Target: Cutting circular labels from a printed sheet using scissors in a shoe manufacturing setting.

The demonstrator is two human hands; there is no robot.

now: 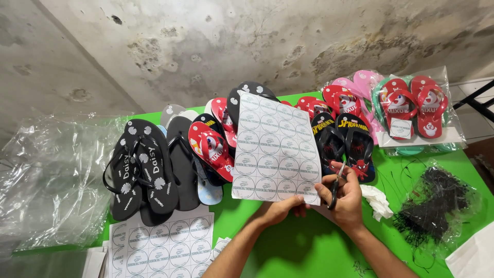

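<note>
A bench (288, 247) stands against a far wall (247, 41). Near its middle, the left hand (280, 210) holds up a sheet of round labels (275, 146) by its near edge. Just right of it, the right hand (346, 198) holds scissors (337, 181) at the sheet's near right corner. Behind the sheet, a row of flip-flops (170, 164) runs left to right. Bagged flip-flops (414, 108) lie far right. A second label sheet (167, 247) lies near left, loose plastic wrap (46, 180) further left. At right sits what may be a bag of ties (435, 206).

Bright, even light, sharp focus, slight wide-angle bending at edges.
</note>
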